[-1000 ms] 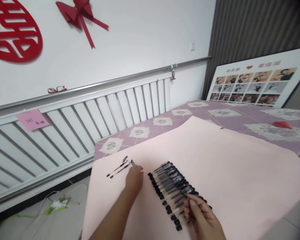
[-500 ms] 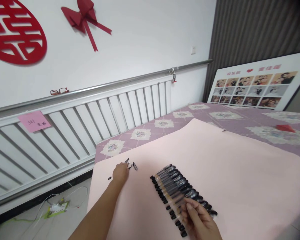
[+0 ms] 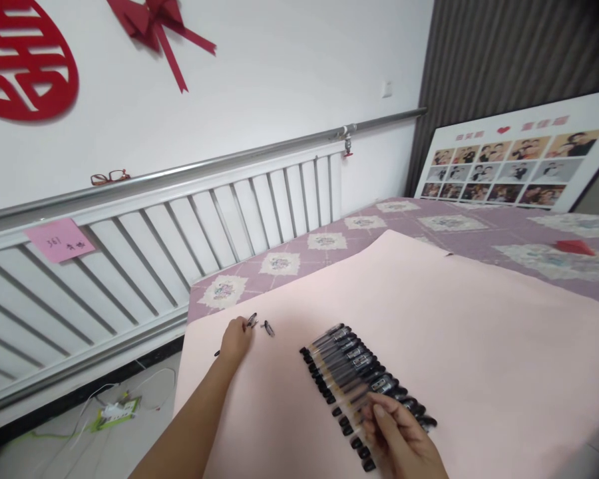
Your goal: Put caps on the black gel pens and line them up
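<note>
A row of several black capped pens (image 3: 352, 372) lies side by side on a pale pink sheet (image 3: 479, 346). My right hand (image 3: 399, 442) rests on the near end of that row, fingers curled over the pens there. Two separate pens (image 3: 259, 324) lie apart at the sheet's left edge. My left hand (image 3: 235, 339) covers most of them, fingers bent down onto them; only their clip ends and one tip show.
The pink sheet covers a table with a purple patterned cloth (image 3: 329, 243). A white slatted radiator cover (image 3: 154, 239) runs along the wall behind. A photo board (image 3: 509, 166) leans at the far right, and a small red object (image 3: 574, 247) lies on the cloth.
My left hand has reached left from beside the pen row onto the two separate pens. My right hand has stayed on the row's near end.
</note>
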The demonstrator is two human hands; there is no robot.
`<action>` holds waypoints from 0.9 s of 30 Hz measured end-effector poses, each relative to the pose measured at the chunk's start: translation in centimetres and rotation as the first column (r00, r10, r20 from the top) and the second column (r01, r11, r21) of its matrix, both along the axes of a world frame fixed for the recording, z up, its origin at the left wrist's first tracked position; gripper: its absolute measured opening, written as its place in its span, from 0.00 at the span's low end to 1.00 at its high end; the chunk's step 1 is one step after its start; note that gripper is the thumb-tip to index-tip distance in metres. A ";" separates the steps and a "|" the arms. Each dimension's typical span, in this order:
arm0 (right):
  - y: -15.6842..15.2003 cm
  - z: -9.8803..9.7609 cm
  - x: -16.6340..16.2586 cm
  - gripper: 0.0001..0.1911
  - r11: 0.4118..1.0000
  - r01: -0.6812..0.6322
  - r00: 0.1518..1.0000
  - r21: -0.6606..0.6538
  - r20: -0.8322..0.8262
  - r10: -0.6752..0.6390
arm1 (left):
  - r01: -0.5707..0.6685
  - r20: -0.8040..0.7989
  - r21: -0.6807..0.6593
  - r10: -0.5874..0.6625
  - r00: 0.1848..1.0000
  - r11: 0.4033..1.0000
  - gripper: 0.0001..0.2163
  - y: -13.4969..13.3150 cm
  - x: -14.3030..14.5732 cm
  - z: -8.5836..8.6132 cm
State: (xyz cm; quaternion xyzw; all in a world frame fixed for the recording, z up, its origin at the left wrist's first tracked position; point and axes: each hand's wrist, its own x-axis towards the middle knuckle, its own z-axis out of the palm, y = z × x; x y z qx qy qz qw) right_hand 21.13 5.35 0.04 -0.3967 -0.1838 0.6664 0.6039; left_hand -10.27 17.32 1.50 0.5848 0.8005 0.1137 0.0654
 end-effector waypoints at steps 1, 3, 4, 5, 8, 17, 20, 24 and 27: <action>0.0 0.0 0.0 0.17 1.000 -0.001 1.000 -0.003 0.004 0.001 | -0.007 0.020 0.007 0.007 1.000 1.000 0.11 0.4 -0.1 0.0; -0.1 0.1 0.0 0.17 1.000 0.001 1.000 -0.005 0.011 -0.001 | -0.018 0.057 0.009 0.018 0.998 1.000 0.13 1.3 0.0 0.0; -0.1 0.1 -0.1 0.17 1.000 0.002 1.000 -0.004 0.012 -0.002 | -0.022 0.074 0.004 0.021 0.997 1.000 0.14 1.8 0.1 0.0; -0.1 0.1 -0.1 0.17 1.000 0.002 1.000 -0.003 0.012 -0.002 | -0.023 0.089 -0.005 0.024 0.996 1.000 0.14 2.3 0.3 -0.1; -0.1 0.0 0.0 0.16 1.000 -0.013 0.999 0.008 0.030 0.013 | -0.018 0.120 -0.043 0.023 0.993 0.999 0.14 3.4 1.0 -0.3; -0.3 0.5 -0.3 0.15 0.998 -0.043 0.988 0.048 0.151 0.036 | 0.000 0.243 -0.103 0.025 0.970 0.995 0.14 3.8 2.2 -0.6; -0.2 0.7 -0.4 0.14 0.997 -0.048 0.983 0.065 0.182 0.035 | -0.017 0.345 -0.095 0.049 0.937 0.995 0.14 3.0 2.2 0.5; 0.1 0.2 -0.5 0.14 0.992 -0.085 0.966 0.098 0.252 0.058 | -0.019 0.543 -0.077 0.059 0.838 0.997 0.11 -0.5 3.2 2.4; 0.0 0.1 -1.1 0.16 0.982 -0.149 0.936 0.112 0.337 0.104 | 0.049 0.723 -0.087 0.030 0.691 0.995 0.10 -5.4 5.3 3.1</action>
